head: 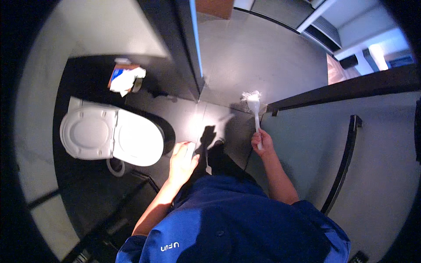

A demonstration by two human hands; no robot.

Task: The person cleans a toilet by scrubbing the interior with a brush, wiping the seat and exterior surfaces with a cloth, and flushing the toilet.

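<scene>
Upright in my right hand (262, 141) is a white long-handled brush (257, 115), gripped near the end of its handle, with its bristle head pointing away from me over the grey floor. My left hand (182, 161) is closed around a small white object (190, 150); its kind cannot be told. To the left of that hand stands a white toilet (139, 139) with its lid (89, 133) raised. Neither hand touches the toilet.
A tissue box (115, 75) with white tissue sticking out rests on a dark ledge beyond the toilet. A roll of toilet paper (138, 84) is beside it. A round white container (115, 167) stands near the toilet. On the right is a frosted glass door (306, 138) with a dark handle (342, 167).
</scene>
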